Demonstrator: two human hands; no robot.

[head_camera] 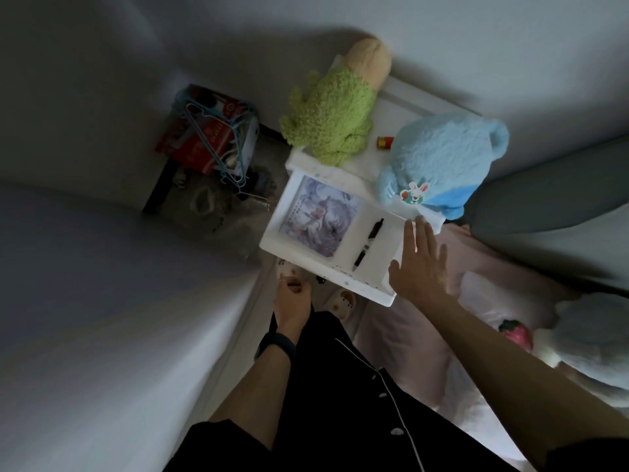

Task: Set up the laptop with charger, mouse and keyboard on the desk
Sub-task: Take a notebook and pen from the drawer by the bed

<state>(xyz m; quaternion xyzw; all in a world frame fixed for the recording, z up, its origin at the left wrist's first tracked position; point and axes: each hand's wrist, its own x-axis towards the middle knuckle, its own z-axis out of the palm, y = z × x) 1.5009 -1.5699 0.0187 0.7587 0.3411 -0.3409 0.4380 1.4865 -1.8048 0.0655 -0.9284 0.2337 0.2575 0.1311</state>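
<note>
Our right hand (420,264) flat, fingers straight, at drawer (316,269) rim; left hand (292,301) loose, empty. Drawer likely stiff, light; we push front edge.

A white drawer (296,252) stands pulled open from a white bedside cabinet (405,97). Inside it lie a pale illustrated print (318,219) on the left and a black pen (369,243) on the right, apart. On the cabinet top sit a green plush toy (330,120) and a blue plush toy (442,155) – a small red object (384,143) between them. On the floor to the left, a red box (200,148) carries blue hangers (221,127). Cream slippers (343,299) lie below the drawer, with pink bedding (408,342) to the right
</note>
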